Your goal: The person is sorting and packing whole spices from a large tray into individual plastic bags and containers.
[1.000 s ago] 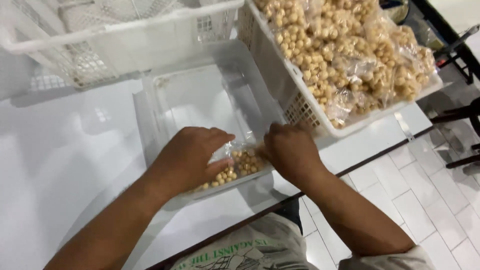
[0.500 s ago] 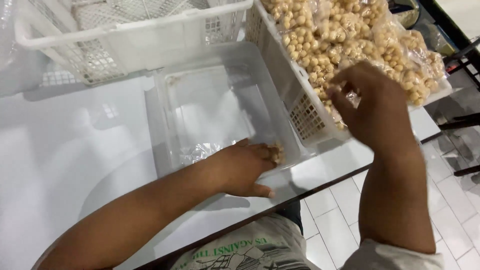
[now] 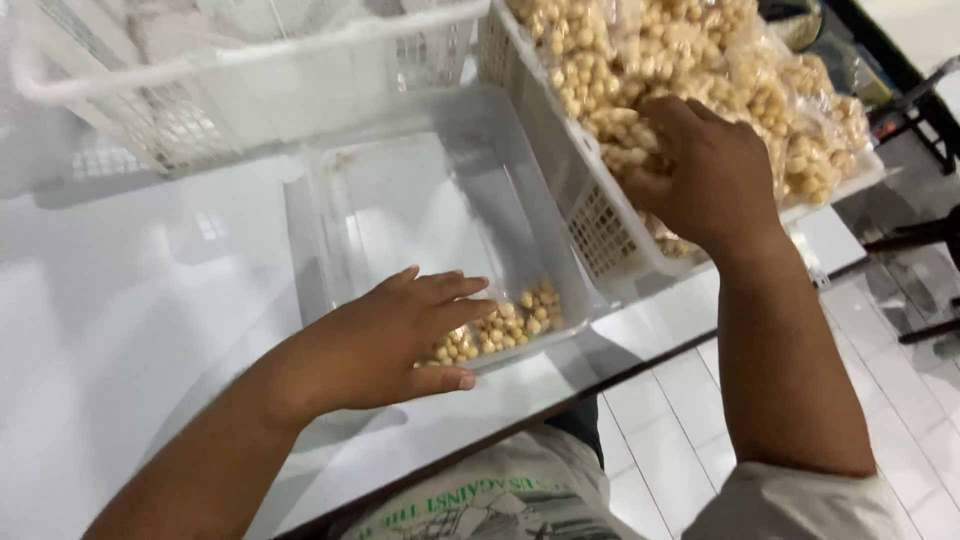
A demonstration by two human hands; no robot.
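Right grip (image 3: 700, 170) grasps bagged nuts (image 3: 640, 150) in white basket (image 3: 600, 225); clear tray (image 3: 400, 200) holds one bag (image 3: 500, 325).

We see a clear, glossy plastic tub (image 3: 340, 210), two white latticed plastic baskets (image 3: 600, 225) (image 3: 240, 90), crinkled shiny transparent film bags (image 3: 800, 110), a smooth reflective white table (image 3: 110, 300), and glazed floor tiles (image 3: 660, 430).

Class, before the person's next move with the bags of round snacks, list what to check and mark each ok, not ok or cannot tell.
1. Left hand rests flat on the snack bag in the clear tray: ok.
2. Right hand is on the bags in the white basket: ok.
3. Right fingers closed on one bag: cannot tell.
4. Tray has free room: ok.
5. Tray sits fully on the white table: ok.
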